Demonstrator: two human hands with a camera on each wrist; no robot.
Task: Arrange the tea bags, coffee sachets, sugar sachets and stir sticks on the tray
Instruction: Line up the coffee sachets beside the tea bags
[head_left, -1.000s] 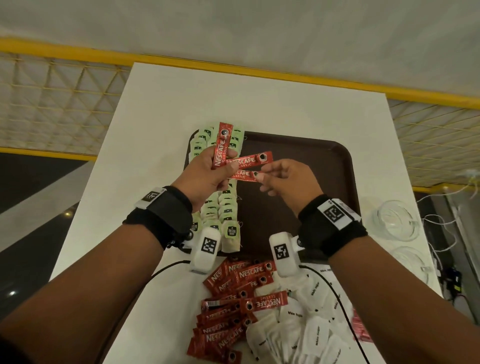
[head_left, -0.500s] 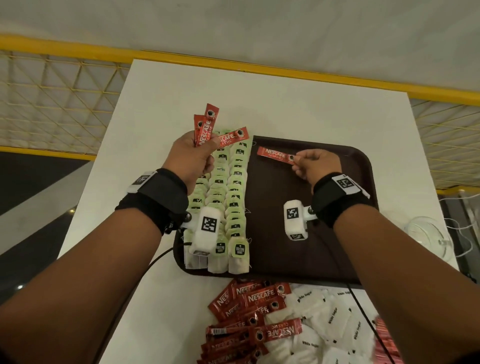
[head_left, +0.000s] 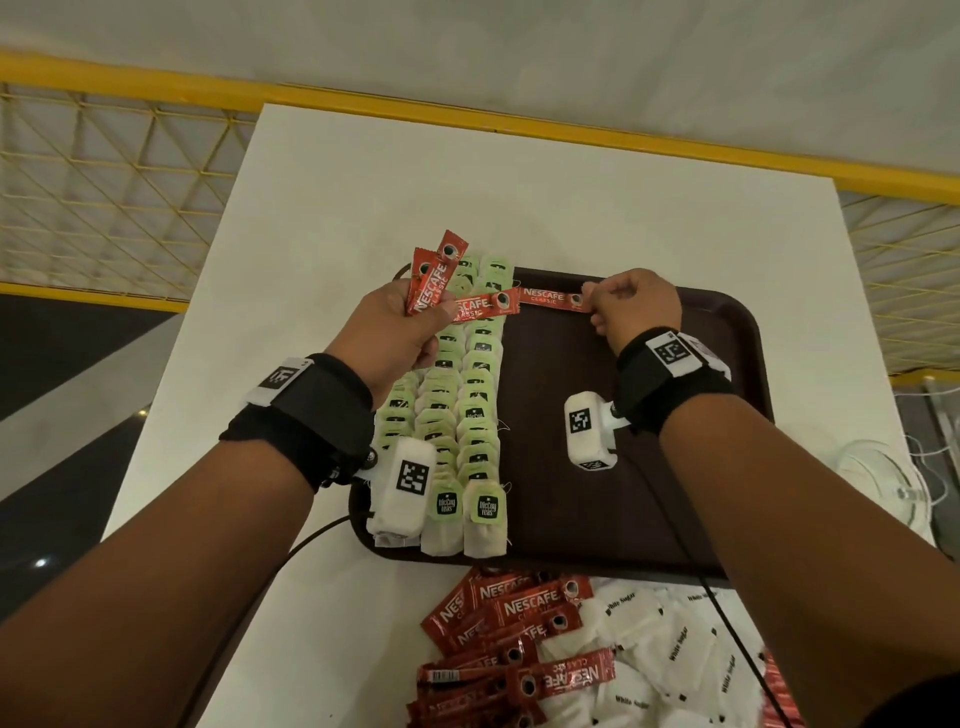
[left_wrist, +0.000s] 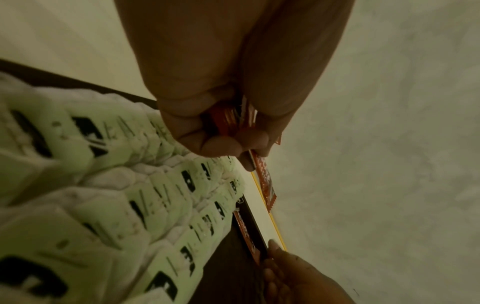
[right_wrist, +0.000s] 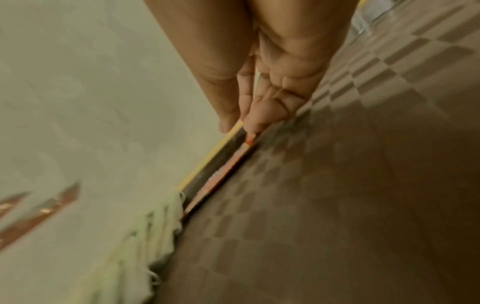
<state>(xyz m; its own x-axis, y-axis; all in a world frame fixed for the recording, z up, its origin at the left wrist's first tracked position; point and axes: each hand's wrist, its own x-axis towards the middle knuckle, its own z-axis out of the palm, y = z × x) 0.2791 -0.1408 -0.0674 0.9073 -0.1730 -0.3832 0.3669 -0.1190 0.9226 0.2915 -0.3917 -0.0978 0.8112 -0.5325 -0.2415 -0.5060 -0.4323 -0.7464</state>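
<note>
over tray: right hand pinches nescafe classic sachet; left hand grips three nescafe sachets

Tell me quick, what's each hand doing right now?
Left hand: grips a bunch of coffee sachets.
Right hand: pinches one coffee sachet at the tray's far edge.

White table with brown tray, loose coffee sachets, sugar sachets.
</note>
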